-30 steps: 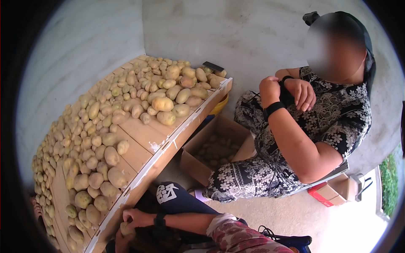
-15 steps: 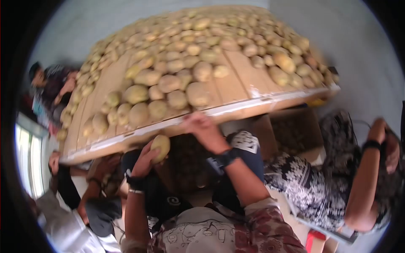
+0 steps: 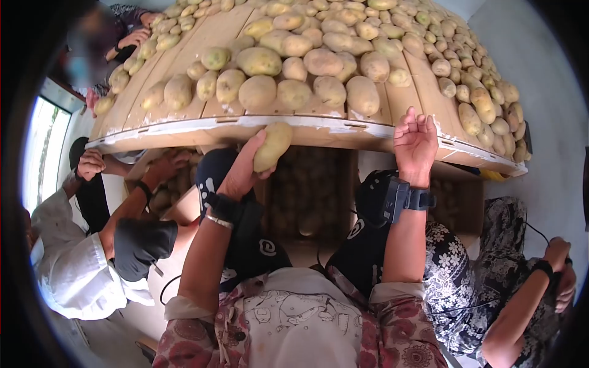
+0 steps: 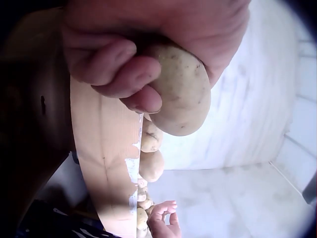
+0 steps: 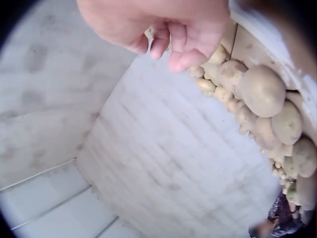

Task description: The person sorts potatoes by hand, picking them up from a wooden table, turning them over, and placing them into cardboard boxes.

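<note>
In the head view my left hand (image 3: 242, 172) grips a large yellow potato (image 3: 274, 146) in front of the table's near edge. The left wrist view shows the fingers (image 4: 142, 74) curled round this potato (image 4: 184, 94), its lower end sticking out. My right hand (image 3: 416, 144) is raised at the white-taped table edge (image 3: 368, 126), palm up and holding nothing. Its fingers (image 5: 184, 59) hang loosely bent in the right wrist view. Several large potatoes (image 3: 363, 95) lie in rows on the boards just beyond the edge.
Many smaller potatoes (image 3: 451, 46) cover the far part of the wooden table (image 3: 138, 92). Below the edge, between my knees, stands a cardboard box (image 3: 350, 184) with potatoes. People sit close on both sides, one in a white shirt (image 3: 92, 257), one in floral clothes (image 3: 457, 270).
The head view has swung from the right to face the table squarely. My left hand has lifted the potato up to the table edge; the right hand has moved off it to the right.
</note>
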A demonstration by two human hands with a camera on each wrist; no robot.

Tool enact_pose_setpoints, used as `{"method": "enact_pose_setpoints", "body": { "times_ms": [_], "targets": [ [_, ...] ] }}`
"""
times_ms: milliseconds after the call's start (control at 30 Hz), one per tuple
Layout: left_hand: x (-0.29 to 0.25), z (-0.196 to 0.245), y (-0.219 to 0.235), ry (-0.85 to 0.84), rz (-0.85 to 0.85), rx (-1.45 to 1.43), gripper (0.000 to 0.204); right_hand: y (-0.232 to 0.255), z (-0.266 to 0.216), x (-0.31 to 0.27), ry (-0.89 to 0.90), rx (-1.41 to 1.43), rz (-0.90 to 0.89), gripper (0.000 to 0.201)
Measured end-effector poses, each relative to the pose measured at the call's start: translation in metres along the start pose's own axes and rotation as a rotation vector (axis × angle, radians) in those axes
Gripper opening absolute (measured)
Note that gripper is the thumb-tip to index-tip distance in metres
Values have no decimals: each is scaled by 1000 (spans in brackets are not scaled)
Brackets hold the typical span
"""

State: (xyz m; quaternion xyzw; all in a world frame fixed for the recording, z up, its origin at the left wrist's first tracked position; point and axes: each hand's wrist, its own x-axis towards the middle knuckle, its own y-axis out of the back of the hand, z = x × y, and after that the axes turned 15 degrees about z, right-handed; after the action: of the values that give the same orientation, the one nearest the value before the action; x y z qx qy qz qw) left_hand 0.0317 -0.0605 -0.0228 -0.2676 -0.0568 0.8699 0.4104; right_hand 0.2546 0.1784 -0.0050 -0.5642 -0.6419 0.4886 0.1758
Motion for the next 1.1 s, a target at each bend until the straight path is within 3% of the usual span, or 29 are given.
{"method": "enact_pose_setpoints", "body": {
  "times_ms": [133,167,267,367,433,467,500,533,600,767,833,967,1100],
  "targets": [
    [3,6,-1,48,-96,-76,41,-12,19,-17,-176,-110,-148,17],
    [1,5,-3,-18,-123,-41,38,-16,27,-23,-219,-152,-167,17],
    [-1,3,0,-89,-165,87,41,-32,51,-52,-184,-802,-318,27],
    [4,-3,-4,-168,-203,181,46,-27,77,-68,-395,-1098,-394,46],
    [5,-7,-1,-225,-223,210,47,-28,87,-74,-479,-1066,-395,49],
    [7,-7,2,-243,-348,211,45,-30,89,-74,-548,-1036,-404,52],
    [10,-5,2,-264,-474,210,42,-28,90,-74,-447,-1016,-367,49],
    [8,-2,0,-274,-478,212,42,-23,92,-69,-438,-1015,-373,49],
    [0,1,-3,-119,-272,-6,35,-10,97,-63,-329,-1159,-469,44],
    [1,3,3,-101,-250,-91,30,-14,78,-61,-303,-1149,-455,39],
    [7,-1,10,-129,-76,-31,27,-12,65,-59,-395,-1175,-422,40],
    [10,-4,17,-114,-79,-97,23,3,60,-56,-349,-1176,-372,38],
    [8,-5,16,-110,-72,-73,22,7,60,-55,-270,-875,-297,34]
  ]
}}
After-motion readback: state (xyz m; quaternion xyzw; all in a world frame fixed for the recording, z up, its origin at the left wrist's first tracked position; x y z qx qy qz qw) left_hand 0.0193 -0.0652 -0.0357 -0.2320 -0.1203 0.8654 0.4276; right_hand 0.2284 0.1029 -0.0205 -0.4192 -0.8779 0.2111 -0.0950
